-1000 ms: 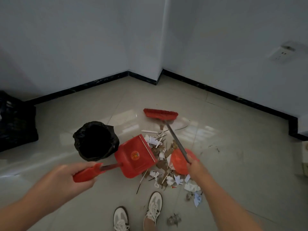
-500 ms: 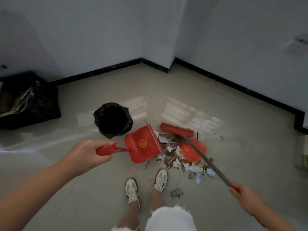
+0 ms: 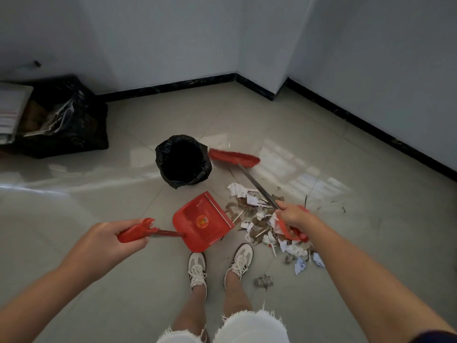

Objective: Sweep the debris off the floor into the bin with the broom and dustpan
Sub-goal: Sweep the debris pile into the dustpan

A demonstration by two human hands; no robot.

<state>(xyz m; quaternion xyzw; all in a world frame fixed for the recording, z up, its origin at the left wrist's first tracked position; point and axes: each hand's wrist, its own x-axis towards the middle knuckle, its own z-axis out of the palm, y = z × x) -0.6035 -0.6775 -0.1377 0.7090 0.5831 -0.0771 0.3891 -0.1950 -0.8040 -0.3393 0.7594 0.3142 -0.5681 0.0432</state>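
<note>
My left hand (image 3: 111, 240) grips the red handle of the red dustpan (image 3: 201, 222), whose open edge rests on the floor against the left side of the debris pile (image 3: 262, 219) of torn paper, cardboard bits and sticks. My right hand (image 3: 294, 215) holds the metal shaft of the red broom (image 3: 233, 157) low down. The broom head lies beyond the pile, just right of the bin (image 3: 181, 160), which is lined with a black bag. A red plastic piece (image 3: 293, 235) lies in the pile under my right hand.
A large black bag (image 3: 64, 120) with cardboard and papers sits against the wall at far left. My two white shoes (image 3: 217, 264) stand just behind the dustpan. A crumpled scrap (image 3: 263, 282) lies right of my feet. Walls with black skirting form a corner behind the bin.
The broom head has swung away from the pile to beside the bin. My right hand has slid down the shaft, closer to the pile. The dustpan stays against the debris.
</note>
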